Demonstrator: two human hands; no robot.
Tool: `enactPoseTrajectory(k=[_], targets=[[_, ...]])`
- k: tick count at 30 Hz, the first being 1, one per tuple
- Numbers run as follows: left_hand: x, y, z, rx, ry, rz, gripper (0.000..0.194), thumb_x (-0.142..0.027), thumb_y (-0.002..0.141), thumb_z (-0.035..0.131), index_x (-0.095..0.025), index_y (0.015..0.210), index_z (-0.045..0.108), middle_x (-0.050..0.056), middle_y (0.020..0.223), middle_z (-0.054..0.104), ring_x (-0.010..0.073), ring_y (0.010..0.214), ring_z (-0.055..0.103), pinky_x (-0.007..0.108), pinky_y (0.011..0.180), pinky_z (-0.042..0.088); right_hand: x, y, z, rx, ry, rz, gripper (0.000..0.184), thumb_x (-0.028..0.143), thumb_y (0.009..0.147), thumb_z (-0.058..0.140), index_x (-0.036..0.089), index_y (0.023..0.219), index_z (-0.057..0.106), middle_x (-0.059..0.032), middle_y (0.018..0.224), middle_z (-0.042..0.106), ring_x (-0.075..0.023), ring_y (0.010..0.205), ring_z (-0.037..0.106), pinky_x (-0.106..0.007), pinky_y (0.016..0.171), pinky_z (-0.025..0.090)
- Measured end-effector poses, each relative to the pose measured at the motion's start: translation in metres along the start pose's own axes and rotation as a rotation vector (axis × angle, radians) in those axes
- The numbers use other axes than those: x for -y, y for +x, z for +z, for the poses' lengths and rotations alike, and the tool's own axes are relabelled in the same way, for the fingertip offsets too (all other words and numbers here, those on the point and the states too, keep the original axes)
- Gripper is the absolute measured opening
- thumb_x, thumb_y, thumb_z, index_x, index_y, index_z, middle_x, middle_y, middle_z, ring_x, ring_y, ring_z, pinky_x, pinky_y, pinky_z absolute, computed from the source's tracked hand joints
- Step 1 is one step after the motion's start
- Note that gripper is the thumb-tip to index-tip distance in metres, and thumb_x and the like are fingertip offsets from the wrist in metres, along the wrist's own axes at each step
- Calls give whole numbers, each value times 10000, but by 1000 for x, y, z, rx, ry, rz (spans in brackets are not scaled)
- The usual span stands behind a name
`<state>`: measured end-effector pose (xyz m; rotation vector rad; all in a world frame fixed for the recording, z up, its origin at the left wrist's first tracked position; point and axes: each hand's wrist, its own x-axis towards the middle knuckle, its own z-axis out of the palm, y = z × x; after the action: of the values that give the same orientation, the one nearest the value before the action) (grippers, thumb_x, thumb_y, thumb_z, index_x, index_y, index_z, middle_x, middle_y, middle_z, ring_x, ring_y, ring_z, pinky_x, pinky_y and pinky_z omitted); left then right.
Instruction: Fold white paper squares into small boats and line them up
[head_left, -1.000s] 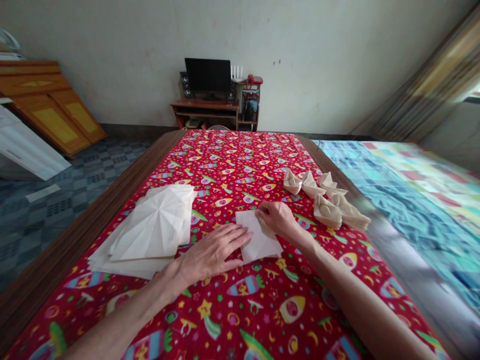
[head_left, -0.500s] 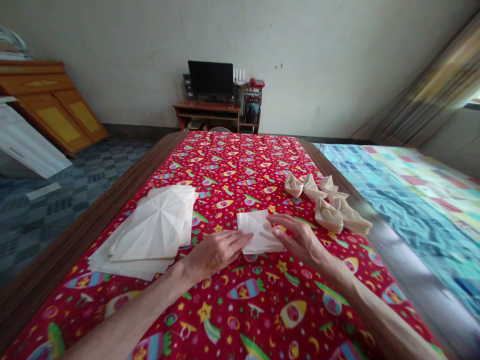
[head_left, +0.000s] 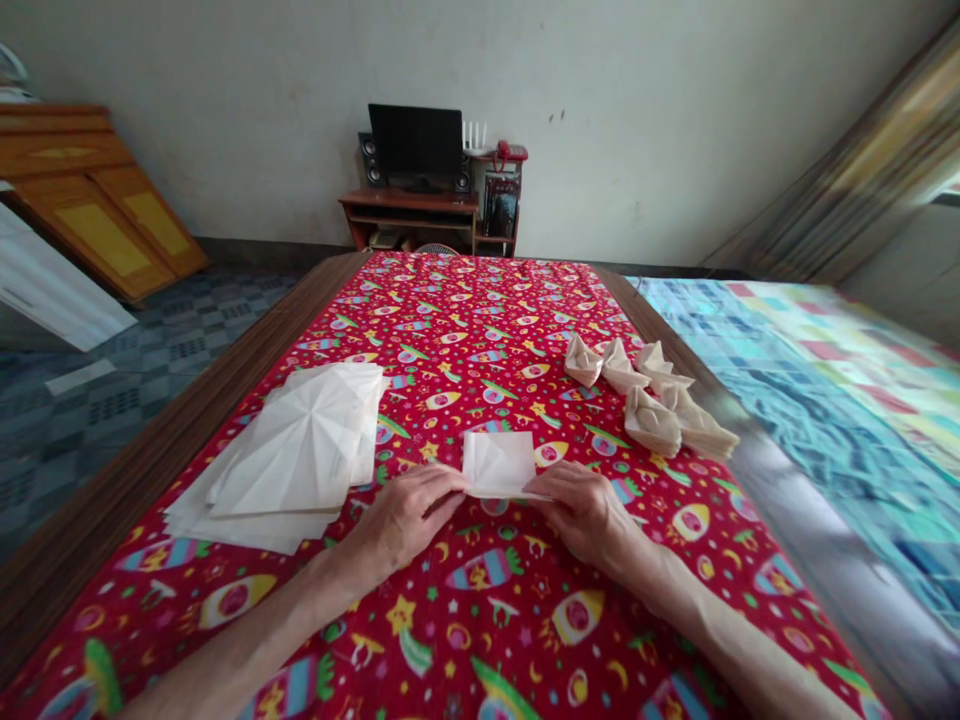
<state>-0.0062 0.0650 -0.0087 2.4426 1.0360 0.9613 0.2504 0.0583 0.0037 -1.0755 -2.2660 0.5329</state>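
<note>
A small folded square of white paper lies in front of me on the red patterned cloth. My left hand pinches its near left corner, fingers closed. At the near right corner, my right hand grips the paper between thumb and fingers. The near edge looks slightly raised between the two hands. To the left rests a stack of creased white paper sheets, the top one marked with folds spreading from its middle. Several folded paper boats stand in a group at the right.
The cloth covers a brown wooden table. A bed with a blue patterned cover adjoins on the right. Beyond the table's far end is a desk with a monitor. A wooden cabinet stands at the far left.
Both hands have gone from lying flat on the folded paper to pinching its near corners. The paper now sits straighter, its near edge lifted a little. The view has shifted slightly.
</note>
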Motion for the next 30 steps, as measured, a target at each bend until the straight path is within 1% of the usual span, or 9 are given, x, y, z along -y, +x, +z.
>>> enactPoseTrajectory(k=[5, 7, 12, 15, 19, 21, 24, 27, 30], targets=[[3, 8, 12, -26, 81, -221, 173, -214, 836, 557, -178, 1005, 572, 34, 854, 660, 168, 799, 634, 280, 726, 523, -7, 13, 10, -114, -48, 354, 359, 359, 857, 529, 173, 551, 547, 24, 491, 502, -88, 457, 426, -219, 458, 275], [3, 12, 16, -23, 102, -281, 194, -195, 837, 538, -190, 1029, 559, 11, 796, 658, 157, 746, 631, 254, 664, 508, -10, 20, 13, -125, -96, 396, 367, 380, 849, 530, 177, 543, 522, 33, 480, 478, -83, 449, 405, -223, 453, 237], [-5, 17, 16, -24, 235, -346, 522, -186, 832, 543, -222, 1328, 384, -25, 778, 653, 140, 679, 617, 230, 589, 471, -8, 29, 13, -85, -240, 404, 329, 400, 866, 492, 194, 622, 569, 20, 532, 550, -91, 465, 440, -230, 480, 231], [-8, 16, 15, -8, 313, -315, 556, -188, 833, 548, -219, 1355, 358, -27, 754, 636, 145, 670, 603, 245, 613, 477, -5, 29, 13, -81, -303, 402, 318, 402, 867, 489, 197, 642, 577, 9, 555, 579, -98, 489, 484, -233, 489, 229], [-11, 16, 13, 28, 397, -228, 302, -217, 877, 505, -226, 1175, 550, 20, 836, 620, 164, 793, 596, 270, 713, 499, -3, 29, 14, -66, -350, 395, 305, 385, 878, 480, 196, 656, 568, 7, 560, 583, -100, 494, 485, -236, 498, 220], [-12, 17, 13, 39, 418, -205, 260, -218, 894, 480, -208, 1133, 582, 44, 889, 608, 181, 846, 587, 303, 755, 511, -2, 29, 13, -57, -357, 392, 303, 378, 879, 480, 195, 651, 563, 8, 556, 581, -98, 483, 472, -239, 500, 216], [-12, 18, 14, 38, 408, -95, 274, -150, 898, 442, -183, 1121, 598, 84, 1084, 601, 217, 1013, 563, 385, 877, 505, 1, 31, 12, -37, -374, 396, 306, 370, 880, 476, 194, 644, 562, 2, 553, 582, -103, 484, 472, -242, 502, 210], [-9, 16, 18, 70, 371, 40, 347, -83, 897, 388, -170, 1171, 581, 91, 1297, 539, 233, 1245, 451, 454, 1037, 414, 3, 33, 11, -21, -396, 405, 308, 358, 891, 453, 192, 659, 569, -7, 561, 589, -108, 487, 478, -247, 502, 206], [-7, 13, 20, 111, 355, 61, 400, -71, 898, 356, -156, 1248, 531, 100, 1342, 517, 221, 1306, 401, 476, 1078, 371, 3, 34, 12, -11, -411, 397, 309, 346, 899, 435, 190, 671, 572, -13, 568, 593, -111, 488, 481, -250, 504, 205]])
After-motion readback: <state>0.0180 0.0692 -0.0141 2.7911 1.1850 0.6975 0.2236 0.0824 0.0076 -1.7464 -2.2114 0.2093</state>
